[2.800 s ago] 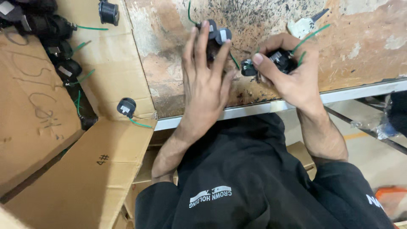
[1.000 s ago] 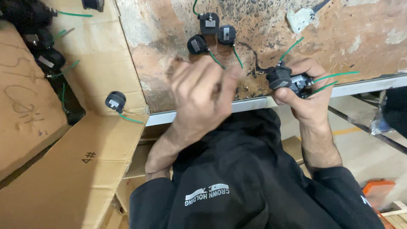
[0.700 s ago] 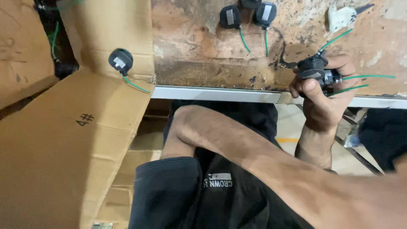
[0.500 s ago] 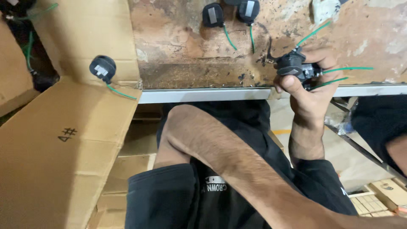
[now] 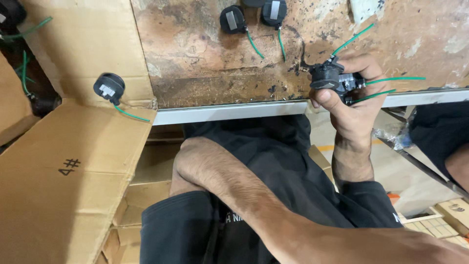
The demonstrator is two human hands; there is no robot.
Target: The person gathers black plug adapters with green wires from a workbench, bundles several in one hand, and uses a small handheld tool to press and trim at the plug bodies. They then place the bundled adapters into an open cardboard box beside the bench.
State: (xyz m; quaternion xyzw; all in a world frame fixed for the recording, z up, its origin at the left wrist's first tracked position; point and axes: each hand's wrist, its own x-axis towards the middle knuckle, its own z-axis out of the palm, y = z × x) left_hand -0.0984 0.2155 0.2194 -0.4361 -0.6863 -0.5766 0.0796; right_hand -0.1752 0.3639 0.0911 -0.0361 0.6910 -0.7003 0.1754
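Gripping a black round connector (image 5: 326,78) between thumb and curled fingers, the person's right hand (image 5: 349,105) held the part just above the metal edge (image 5: 229,111) of a worn, stained workbench (image 5: 205,58). The connector lay at the left end of the fist, its round face turned leftward, while its green wires (image 5: 395,80) trailed out to the right, so the long axis ran roughly parallel to the bench edge. The left hand was out of frame; only its bare forearm (image 5: 234,181) crossed the lower view, bent back toward the camera, and whether those fingers were open or closed could not be told. That left the right hand by far the nearer to the part. Two similar black connectors (image 5: 251,14) sat farther back on the bench, well apart from the fist, and another black connector (image 5: 108,88) rested on a cardboard box flap (image 5: 73,146) to the left.
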